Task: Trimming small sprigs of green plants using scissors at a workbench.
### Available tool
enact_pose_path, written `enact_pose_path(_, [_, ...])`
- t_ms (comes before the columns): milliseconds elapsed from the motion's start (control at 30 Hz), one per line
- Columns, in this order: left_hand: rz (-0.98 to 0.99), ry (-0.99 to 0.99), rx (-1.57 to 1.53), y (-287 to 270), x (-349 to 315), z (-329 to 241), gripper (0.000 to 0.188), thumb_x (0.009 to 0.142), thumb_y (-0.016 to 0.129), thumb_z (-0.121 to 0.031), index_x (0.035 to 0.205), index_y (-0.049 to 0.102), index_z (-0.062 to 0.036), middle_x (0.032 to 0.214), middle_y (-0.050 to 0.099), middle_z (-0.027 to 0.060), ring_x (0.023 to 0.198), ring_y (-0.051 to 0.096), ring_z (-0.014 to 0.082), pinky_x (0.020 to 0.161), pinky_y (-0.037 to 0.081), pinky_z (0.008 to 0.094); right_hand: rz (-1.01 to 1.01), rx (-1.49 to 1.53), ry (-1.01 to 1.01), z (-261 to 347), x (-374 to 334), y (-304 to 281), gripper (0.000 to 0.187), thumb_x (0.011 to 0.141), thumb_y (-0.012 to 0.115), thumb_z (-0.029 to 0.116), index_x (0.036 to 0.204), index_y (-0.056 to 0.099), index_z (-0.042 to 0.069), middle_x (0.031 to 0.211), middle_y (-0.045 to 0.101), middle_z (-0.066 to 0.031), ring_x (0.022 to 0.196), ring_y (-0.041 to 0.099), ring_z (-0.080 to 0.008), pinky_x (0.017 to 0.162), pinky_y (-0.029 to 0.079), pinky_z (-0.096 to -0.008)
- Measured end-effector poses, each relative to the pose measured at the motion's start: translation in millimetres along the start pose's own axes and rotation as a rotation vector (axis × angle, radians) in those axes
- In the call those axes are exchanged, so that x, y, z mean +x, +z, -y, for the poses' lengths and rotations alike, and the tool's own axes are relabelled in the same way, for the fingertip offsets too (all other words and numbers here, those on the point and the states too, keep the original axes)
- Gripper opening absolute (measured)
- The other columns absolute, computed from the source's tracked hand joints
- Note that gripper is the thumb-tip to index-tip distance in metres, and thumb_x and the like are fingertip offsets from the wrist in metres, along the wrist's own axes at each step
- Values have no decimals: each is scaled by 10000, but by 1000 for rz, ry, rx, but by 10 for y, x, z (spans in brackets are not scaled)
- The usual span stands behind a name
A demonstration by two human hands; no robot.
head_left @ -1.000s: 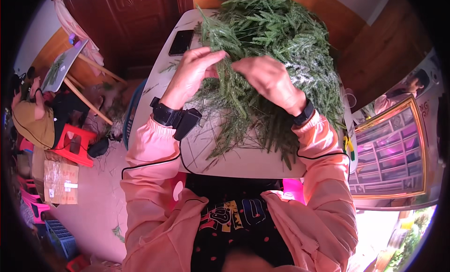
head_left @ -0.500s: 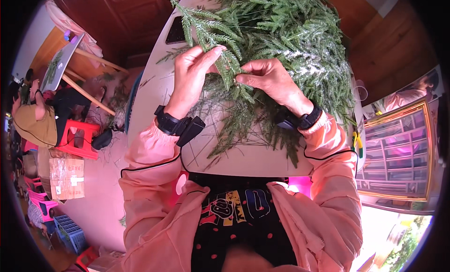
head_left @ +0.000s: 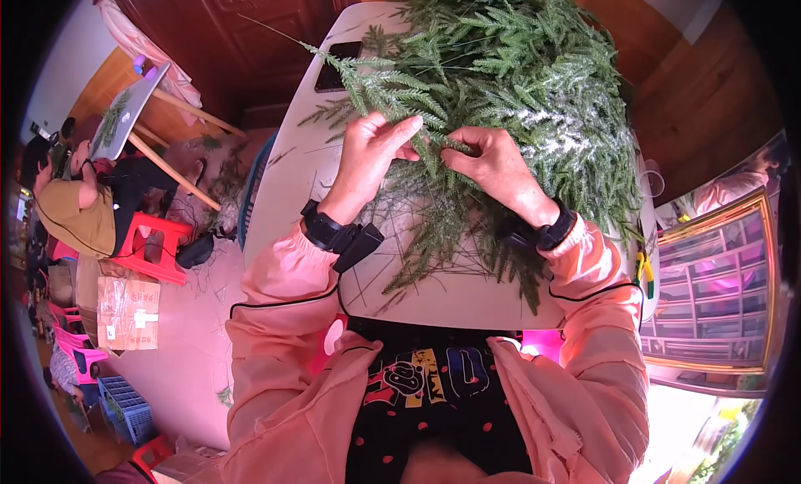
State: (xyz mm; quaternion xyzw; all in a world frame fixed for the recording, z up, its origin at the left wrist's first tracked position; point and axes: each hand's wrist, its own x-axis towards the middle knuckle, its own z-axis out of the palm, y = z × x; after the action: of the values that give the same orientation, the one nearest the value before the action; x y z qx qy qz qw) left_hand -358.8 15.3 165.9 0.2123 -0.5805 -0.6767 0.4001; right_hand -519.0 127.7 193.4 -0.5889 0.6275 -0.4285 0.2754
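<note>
A green artificial pine branch [head_left: 373, 85] slants across my hands, its thin bare stem sticking out to the upper left. My left hand [head_left: 367, 160] pinches it between thumb and fingers. Close beside it, my right hand [head_left: 498, 172] has thumb and forefinger pressed together on the branch's lower part. What exactly sits between those fingertips is too small to tell. Beyond and to the right rises a big heap of similar branches [head_left: 559, 92], some dusted white. More sprigs and loose dark needles lie under my hands on the white table [head_left: 292, 184].
A dark phone [head_left: 338, 67] lies at the table's far left. Yellow-and-green-handled pliers [head_left: 643, 271] rest by its right edge. On the left another person [head_left: 75, 213] sits by a red stool [head_left: 158, 249], a cardboard box [head_left: 127, 313] and a blue crate [head_left: 125, 410].
The whole view has shifted slightly, so the table appears lower and further right. The branch in my hands now leans further left, its bare stem showing. My hands have stayed close together on it.
</note>
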Motion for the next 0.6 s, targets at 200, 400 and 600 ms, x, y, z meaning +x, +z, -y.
enact_pose_path(200, [60, -72, -170, -68, 57, -9, 189, 870, 669, -153, 762, 565, -37, 804, 641, 61, 646, 630, 127, 561, 527, 275, 27, 22, -78, 4, 11, 5, 124, 832, 636, 96, 872, 640, -21, 621, 486, 45, 578, 386, -30, 510, 336, -230])
enact_pose_path(400, [41, -78, -196, -92, 63, -39, 152, 874, 659, -140, 805, 580, -31, 810, 645, 63, 645, 638, 137, 571, 525, 277, 91, 135, -104, -55, 55, -20, 129, 863, 651, 120, 910, 668, 1, 694, 594, 9, 618, 472, -32, 586, 417, -212])
enact_pose_path(600, [-35, -21, -176, -119, 58, -144, 137, 870, 659, -127, 803, 573, -45, 761, 617, 32, 617, 620, 111, 547, 522, 270, -199, 27, -371, 101, 31, -170, 129, 819, 680, 69, 946, 686, 46, 876, 664, -18, 704, 565, -85, 685, 477, -228])
